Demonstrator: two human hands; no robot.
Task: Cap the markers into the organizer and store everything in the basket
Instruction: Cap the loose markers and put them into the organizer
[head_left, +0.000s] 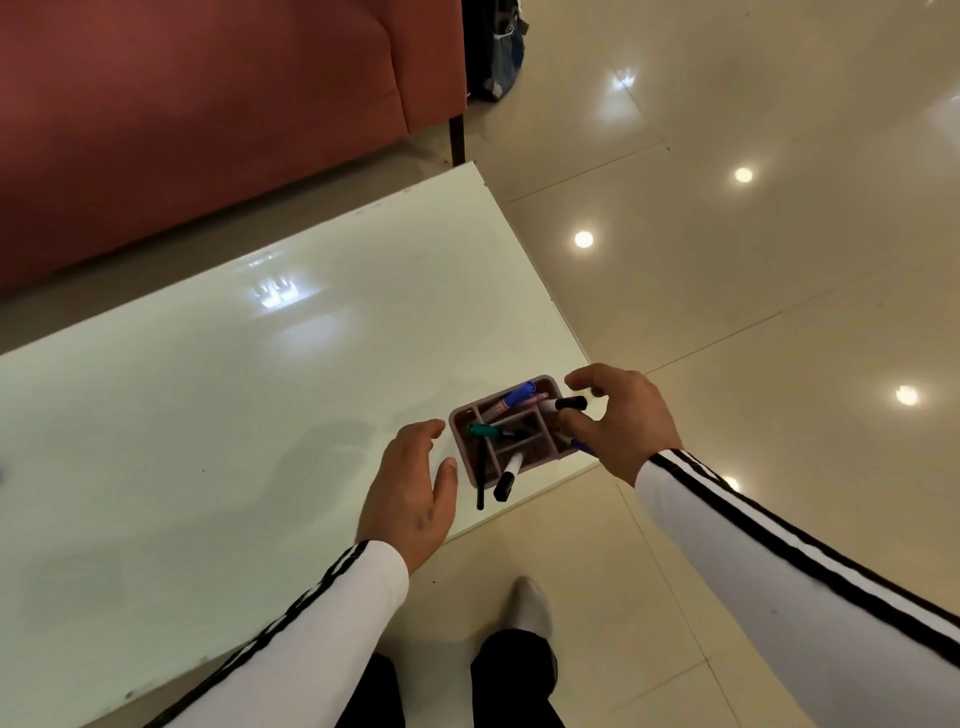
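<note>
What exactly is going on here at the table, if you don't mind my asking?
A person is reaching both hands toward a pink organizer near the corner of a white table. Several capped markers already stand or lean in its compartments. The left hand is open beside it; the right hand curls around its far side. No basket is in view.

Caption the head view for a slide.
Both hands open beside a pink organizer of markers at the table corner.
</note>
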